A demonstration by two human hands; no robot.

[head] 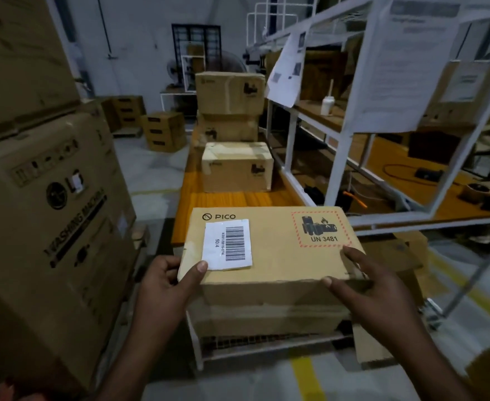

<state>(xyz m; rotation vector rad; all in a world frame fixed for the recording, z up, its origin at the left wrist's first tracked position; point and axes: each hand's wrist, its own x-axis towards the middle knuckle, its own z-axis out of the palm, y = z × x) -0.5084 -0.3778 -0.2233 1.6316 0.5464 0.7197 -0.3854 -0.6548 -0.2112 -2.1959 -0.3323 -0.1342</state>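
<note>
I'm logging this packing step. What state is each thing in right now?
PICO box: closed, gripped at both near corners.
Left-hand grip: curled round the box's left corner, thumb at the label.
Right-hand grip: curled round its right corner.
Far box: closed, taped.
White bottle: upright on shelf.

The desk (223, 199) is lying open past the held box (270, 247); a far box (236, 169) is blocking it, big boxes (50, 204) left, rack (339, 163) right.

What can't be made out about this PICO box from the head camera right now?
- Head view: left hand, fingers hidden behind the PICO box; only the thumb shows.
- Head view: whether the box rests on the carton below; its front edge hides the contact.
- Head view: hanging sheets, text blurred.
</note>
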